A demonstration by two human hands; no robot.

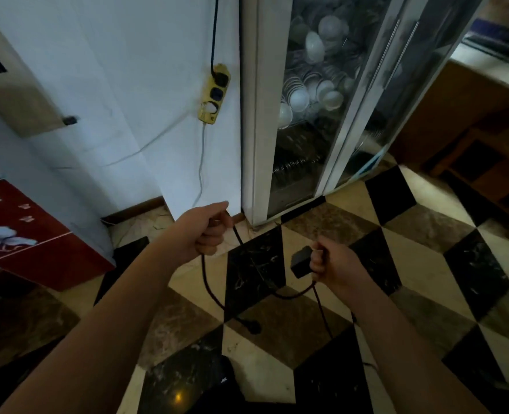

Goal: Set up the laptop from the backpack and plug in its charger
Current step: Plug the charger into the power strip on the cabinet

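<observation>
My left hand (pixel 208 230) grips the dark charger cable (pixel 205 279), which loops down over the chequered floor. Its black plug (pixel 253 327) dangles low between my arms. My right hand (pixel 334 262) holds the black charger brick (pixel 301 262), with more cable running down past my wrist. On the white wall ahead hangs a yellow power strip (pixel 214 94); a black plug fills its top socket and a lower socket looks free. The laptop (pixel 498 40) lies on a counter at the far upper right. A black bag-like shape (pixel 226 383) sits at the bottom; I cannot tell if it is the backpack.
A glass-door cabinet (pixel 322 100) full of white bowls and plates stands right of the wall. A red cabinet (pixel 23 234) is at the left. A wooden counter (pixel 456 115) with chairs fills the right. A thin white wire (pixel 201 162) hangs from the strip.
</observation>
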